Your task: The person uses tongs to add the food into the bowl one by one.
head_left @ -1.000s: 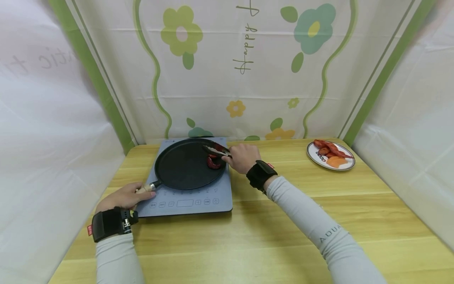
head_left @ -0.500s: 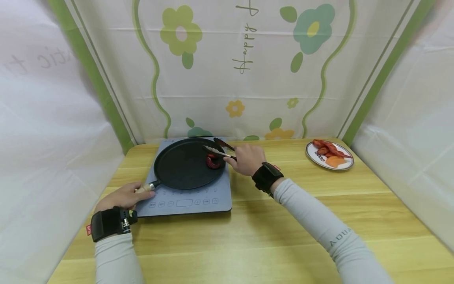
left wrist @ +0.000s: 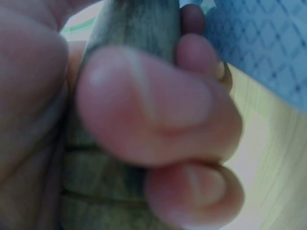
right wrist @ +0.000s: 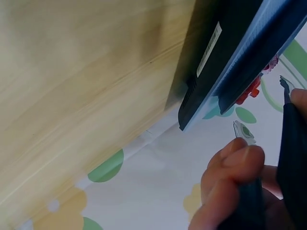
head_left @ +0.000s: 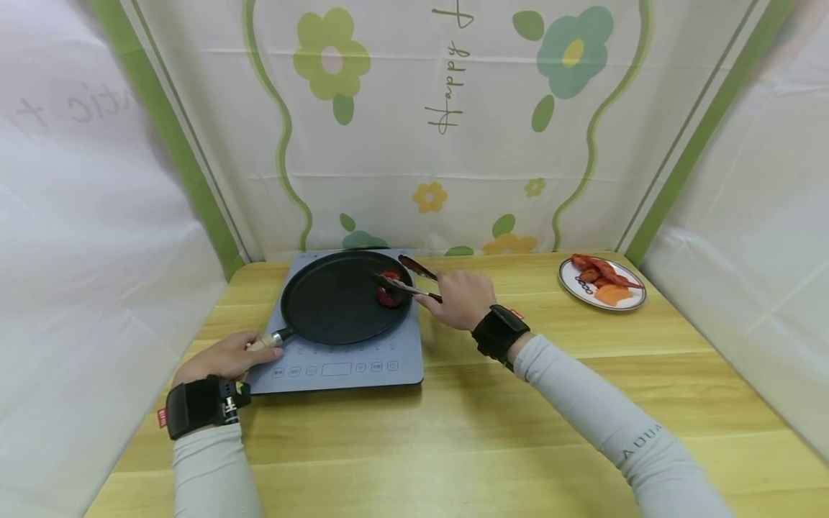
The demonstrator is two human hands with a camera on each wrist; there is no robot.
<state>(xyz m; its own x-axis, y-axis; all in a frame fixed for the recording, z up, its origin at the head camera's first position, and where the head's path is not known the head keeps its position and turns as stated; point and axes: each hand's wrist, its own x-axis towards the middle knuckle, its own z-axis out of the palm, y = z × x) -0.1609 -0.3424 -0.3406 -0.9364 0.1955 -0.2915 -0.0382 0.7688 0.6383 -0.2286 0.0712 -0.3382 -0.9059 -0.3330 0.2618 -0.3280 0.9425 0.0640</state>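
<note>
tongs (head_left: 417,291) farther right, spread within right grip (head_left: 463,298), left grip (head_left: 223,357) around pan handle (head_left: 266,342)

Left hand (head_left: 223,357) nearer the body, fingers (left wrist: 196,189) curled in a grip. Right hand (head_left: 463,298) farther forward, fingers bent, forearm (head_left: 615,421) slanting from lower right.

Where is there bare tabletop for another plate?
Bare wooden tabletop lies in front of the flat grey cooktop, between pale sleeves, and between the right hand and round white plate. The round black pan is crowded at right by black-handled tongs and red food.
</note>
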